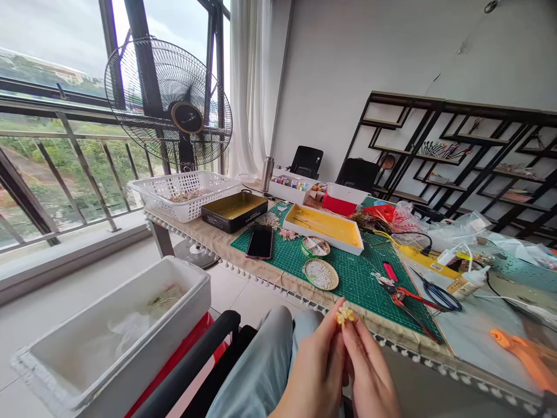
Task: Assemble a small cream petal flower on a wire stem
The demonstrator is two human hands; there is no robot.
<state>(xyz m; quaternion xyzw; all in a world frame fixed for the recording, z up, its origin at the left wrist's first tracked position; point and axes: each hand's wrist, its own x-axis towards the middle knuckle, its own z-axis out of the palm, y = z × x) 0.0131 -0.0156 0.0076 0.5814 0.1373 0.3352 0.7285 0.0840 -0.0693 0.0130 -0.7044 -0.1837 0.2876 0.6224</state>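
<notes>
My left hand (315, 366) and right hand (369, 371) are up over my lap, and the small yellow flower (344, 314) in my fingers is just by the table edge (391, 342). I can reach forward over the green mat (361, 278), between the round bead dish (321, 274) and the red scissors (402, 299). The scissors are in the way on the right. The yellow tray (324, 229) and the black phone (260, 241) are farther in. On my left, the black chair arm (191, 348) blocks me, and the white foam box (117, 325) is past it.
</notes>
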